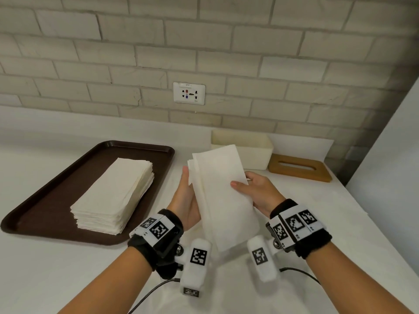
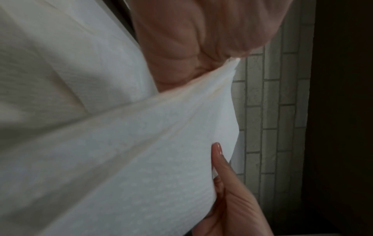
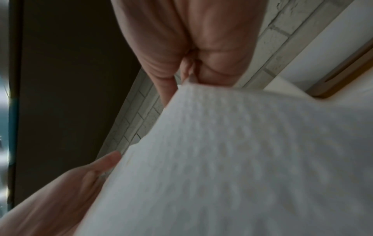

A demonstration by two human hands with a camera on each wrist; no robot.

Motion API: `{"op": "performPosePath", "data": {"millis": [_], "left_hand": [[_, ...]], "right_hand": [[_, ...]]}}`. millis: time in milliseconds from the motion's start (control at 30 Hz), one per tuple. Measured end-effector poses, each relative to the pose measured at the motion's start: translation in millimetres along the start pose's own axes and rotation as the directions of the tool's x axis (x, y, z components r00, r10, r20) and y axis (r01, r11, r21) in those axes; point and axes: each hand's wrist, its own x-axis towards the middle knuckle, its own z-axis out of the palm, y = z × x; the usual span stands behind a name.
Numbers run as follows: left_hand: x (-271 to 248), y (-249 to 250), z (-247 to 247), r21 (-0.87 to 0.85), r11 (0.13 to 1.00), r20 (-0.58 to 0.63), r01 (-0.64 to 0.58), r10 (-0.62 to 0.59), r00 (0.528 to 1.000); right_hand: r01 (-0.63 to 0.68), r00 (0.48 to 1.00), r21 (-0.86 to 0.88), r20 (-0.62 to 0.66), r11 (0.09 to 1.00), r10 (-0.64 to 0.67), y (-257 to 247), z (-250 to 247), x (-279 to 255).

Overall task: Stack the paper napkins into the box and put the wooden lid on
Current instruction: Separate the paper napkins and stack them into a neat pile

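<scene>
hands, two of them, hold one loose batch of paper napkins up above the white counter, nearest the viewer. the left hand lies along the batch's left edge with its fingers behind the paper, and the right hand grips the right edge, thumb on the front face. the sheets are fanned at the top left corner; how many there are cannot be counted. further back on the left, one brown tray carries a second, thicker stack of napkins, well apart from both hands. beyond the held batch stands one cream box, open at the top, its front partly hidden by the paper, and just to its right lies one wooden lid with a slot, flat on the counter. the wrist views add the close grip: the left wrist camera shows the left palm pressed to the paper with the right thumb on it, and the right wrist camera shows the lid's corner.
</scene>
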Motion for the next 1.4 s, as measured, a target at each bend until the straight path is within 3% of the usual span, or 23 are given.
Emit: {"op": "performPosePath", "data": {"millis": [367, 600, 733, 800, 867, 933, 1000, 1067, 1167, 1400], "left_hand": [[-4.9, -0.8, -8.4, 0.125, 0.992, -0.060, -0.012, 0.019, 0.998], [-6.2, 3.5, -8.2, 0.250, 0.968, -0.052, -0.021, 0.035, 0.998], [-9.1, 11.4, -18.7, 0.175, 0.984, -0.132, -0.011, 0.034, 0.991], [-11.4, 15.7, -26.2, 0.171, 0.985, -0.162, -0.009, 0.037, 0.986], [-12.5, 18.5, -30.1, 0.182, 0.983, -0.169, 0.003, 0.028, 0.985], [-11.8, 19.2, -27.8, 0.207, 0.978, -0.165, 0.024, 0.010, 0.986], [-9.7, 18.1, -20.5, 0.227, 0.973, -0.127, 0.032, -0.003, 0.992], [-8.3, 15.5, -10.8, 0.271, 0.962, -0.067, 0.011, 0.007, 0.998], [-8.0, 12.8, -1.9, 0.304, 0.952, -0.012, -0.024, 0.029, 0.999], [-14.6, 9.5, -5.5, 0.153, 0.988, -0.007, 0.012, -0.011, 1.000]], "right_hand": [[0.054, 0.997, -0.085, -0.050, 0.995, -0.059, 4.4, 10.5, 4.0], [0.201, 0.956, -0.199, -0.174, 0.959, -0.236, -16.4, 14.7, 14.1], [0.252, 0.919, -0.064, -0.298, 0.966, -0.259, -19.6, 0.0, 8.5], [0.265, 0.940, 0.108, -0.250, 0.958, -0.232, -22.9, -10.8, 3.1], [0.247, 0.968, 0.246, -0.111, 0.937, -0.226, -27.7, -17.1, -1.0], [0.199, 0.977, 0.287, 0.012, 0.937, -0.211, -32.4, -15.0, -0.5], [0.179, 0.979, 0.209, 0.056, 0.961, -0.195, -34.8, -3.1, 1.4], [0.202, 0.979, -0.026, 0.036, 0.979, -0.201, -30.9, 9.3, 8.2], [0.199, 0.979, -0.298, 0.024, 0.934, -0.201, -20.6, 18.7, 16.7], [0.186, 0.973, -0.359, -0.061, 0.915, -0.222, -11.2, 30.4, 22.8]]}}
